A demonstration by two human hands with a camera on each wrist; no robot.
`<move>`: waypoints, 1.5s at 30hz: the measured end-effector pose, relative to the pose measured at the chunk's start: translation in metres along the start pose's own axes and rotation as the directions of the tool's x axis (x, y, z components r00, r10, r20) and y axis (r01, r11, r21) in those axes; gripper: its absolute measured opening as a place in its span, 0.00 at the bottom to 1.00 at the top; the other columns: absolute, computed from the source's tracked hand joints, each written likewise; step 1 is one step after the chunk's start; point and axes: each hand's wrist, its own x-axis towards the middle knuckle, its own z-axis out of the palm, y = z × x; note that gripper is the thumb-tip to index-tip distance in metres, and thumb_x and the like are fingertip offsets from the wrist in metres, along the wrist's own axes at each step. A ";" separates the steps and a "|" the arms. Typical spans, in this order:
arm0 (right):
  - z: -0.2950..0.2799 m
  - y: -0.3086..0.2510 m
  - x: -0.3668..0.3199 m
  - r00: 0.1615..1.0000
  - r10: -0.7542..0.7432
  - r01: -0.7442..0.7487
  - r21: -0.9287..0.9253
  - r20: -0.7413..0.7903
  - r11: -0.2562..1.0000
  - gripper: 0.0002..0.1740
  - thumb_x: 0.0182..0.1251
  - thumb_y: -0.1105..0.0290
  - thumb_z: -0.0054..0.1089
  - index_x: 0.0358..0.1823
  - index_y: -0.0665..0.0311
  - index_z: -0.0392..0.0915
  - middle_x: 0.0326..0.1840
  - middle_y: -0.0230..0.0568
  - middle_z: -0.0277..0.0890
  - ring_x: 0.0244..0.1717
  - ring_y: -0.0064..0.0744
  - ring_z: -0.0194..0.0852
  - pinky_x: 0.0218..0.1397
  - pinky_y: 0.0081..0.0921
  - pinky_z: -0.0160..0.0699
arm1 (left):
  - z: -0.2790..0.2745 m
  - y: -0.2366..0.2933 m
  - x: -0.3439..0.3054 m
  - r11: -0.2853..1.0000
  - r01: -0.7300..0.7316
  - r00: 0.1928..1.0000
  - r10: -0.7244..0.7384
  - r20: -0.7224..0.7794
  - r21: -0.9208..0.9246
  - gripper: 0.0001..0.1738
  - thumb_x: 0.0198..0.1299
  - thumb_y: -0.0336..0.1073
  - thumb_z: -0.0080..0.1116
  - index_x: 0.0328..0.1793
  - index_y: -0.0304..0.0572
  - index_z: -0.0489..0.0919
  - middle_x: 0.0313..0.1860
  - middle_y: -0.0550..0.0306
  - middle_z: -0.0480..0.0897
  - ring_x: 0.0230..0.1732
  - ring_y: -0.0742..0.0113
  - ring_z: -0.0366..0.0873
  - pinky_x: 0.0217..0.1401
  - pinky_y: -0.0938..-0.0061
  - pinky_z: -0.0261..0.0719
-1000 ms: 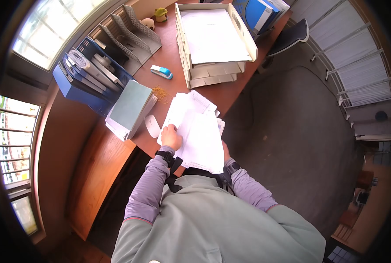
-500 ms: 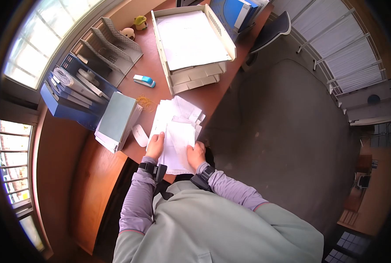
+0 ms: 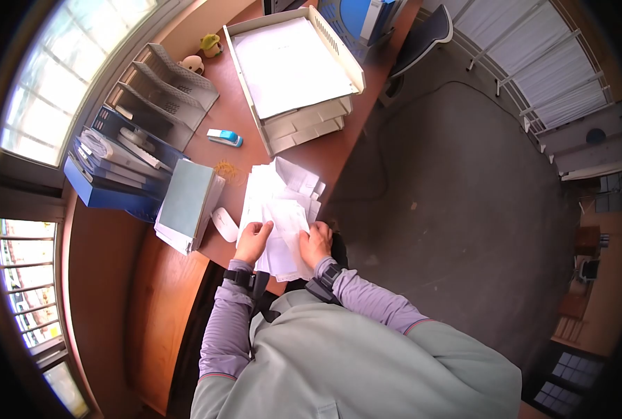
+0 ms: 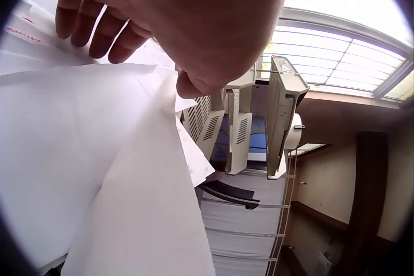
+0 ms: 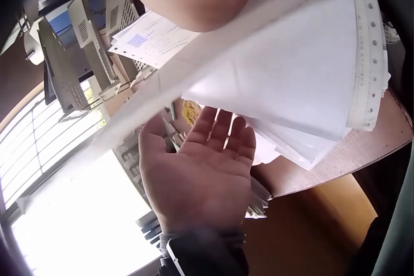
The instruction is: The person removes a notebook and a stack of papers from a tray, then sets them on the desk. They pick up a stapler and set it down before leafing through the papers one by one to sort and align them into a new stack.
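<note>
A loose stack of white papers point(image 3: 275, 209) lies at the desk's near corner, some sheets skewed at its far right. My left hand point(image 3: 253, 241) is at the stack's left edge; the right wrist view shows its palm point(image 5: 197, 179) facing the sheets, fingers fairly straight and thumb apart. My right hand point(image 3: 316, 242) holds the right edge of the papers, thumb over the top sheet; its other fingers are mostly hidden. In the right wrist view, a sheet with a perforated edge point(image 5: 365, 62) is lifted off the others, and a printed slip point(image 5: 152, 38) shows beyond.
Left of the papers are a white mouse point(image 3: 224, 225) and a pile of books and papers point(image 3: 187, 199). Beyond sit yellow rubber bands point(image 3: 228, 171), a blue stapler point(image 3: 225, 137), a beige letter tray point(image 3: 311, 133) and a blue file holder point(image 3: 108, 188). A chair point(image 3: 423, 42) stands past the desk's right edge.
My right hand has come up from beside the papers onto their right edge. My left hand has shifted from the top of the sheets to their left edge. The head view has turned slightly.
</note>
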 end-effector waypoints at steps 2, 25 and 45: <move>0.005 0.005 0.004 1.000 0.026 -0.026 0.009 0.008 1.000 0.18 0.63 0.61 0.58 0.49 0.66 0.81 0.58 0.49 0.72 0.62 0.54 0.64 0.67 0.46 0.63 | 0.001 -0.005 0.003 0.995 -0.032 0.999 0.033 -0.017 0.092 0.34 0.64 0.55 0.59 0.54 0.22 0.79 0.48 0.39 0.84 0.54 0.56 0.81 0.58 0.66 0.77; 0.000 -0.009 -0.002 0.995 -0.065 0.041 0.278 0.076 0.960 0.20 0.64 0.63 0.56 0.49 0.73 0.77 0.57 0.60 0.72 0.57 0.62 0.70 0.65 0.44 0.68 | -0.013 -0.041 0.028 0.914 0.159 0.975 -0.085 0.206 -0.374 0.26 0.59 0.28 0.56 0.63 0.26 0.70 0.53 0.46 0.81 0.53 0.59 0.79 0.60 0.68 0.75; -0.015 -0.018 -0.006 0.959 -0.268 0.228 0.310 0.092 0.923 0.16 0.67 0.69 0.56 0.50 0.73 0.75 0.55 0.58 0.71 0.56 0.60 0.73 0.60 0.42 0.74 | -0.022 -0.043 0.018 0.858 0.065 0.969 0.068 0.238 -0.509 0.25 0.58 0.28 0.63 0.61 0.28 0.70 0.52 0.49 0.81 0.53 0.62 0.79 0.59 0.68 0.76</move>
